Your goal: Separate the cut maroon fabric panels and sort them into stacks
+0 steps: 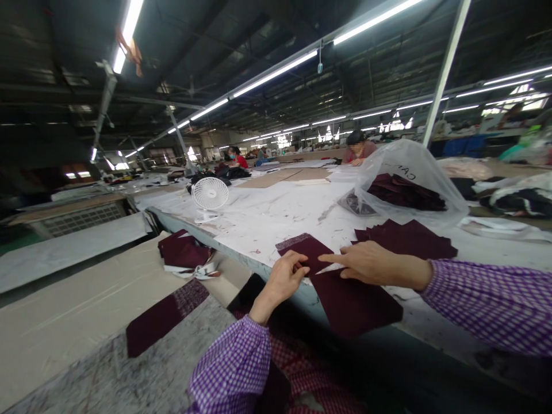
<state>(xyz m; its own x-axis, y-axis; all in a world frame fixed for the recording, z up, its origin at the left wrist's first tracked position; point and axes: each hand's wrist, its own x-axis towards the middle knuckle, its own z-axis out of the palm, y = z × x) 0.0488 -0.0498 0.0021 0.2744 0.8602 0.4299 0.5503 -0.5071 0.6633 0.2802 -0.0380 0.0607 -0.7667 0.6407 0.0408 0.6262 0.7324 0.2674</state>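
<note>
Two dark maroon fabric pieces lie at the table's near edge: a far piece with a greyish-white speckled end band, and a near piece that hangs over the edge. A pale wedge shows between them. My left hand is at the left side of the far piece, thumb and fingers pinched together at its edge. From the right, my right hand reaches over both pieces, index finger stretched onto the far one and the lower fingers over the near one. Behind my right hand lies a fanned stack of maroon pieces.
A clear plastic bag of maroon pieces stands on the white-covered table, and a small white fan at left. On the lower left surface lie a single maroon piece and a tied bundle. Two people work farther back.
</note>
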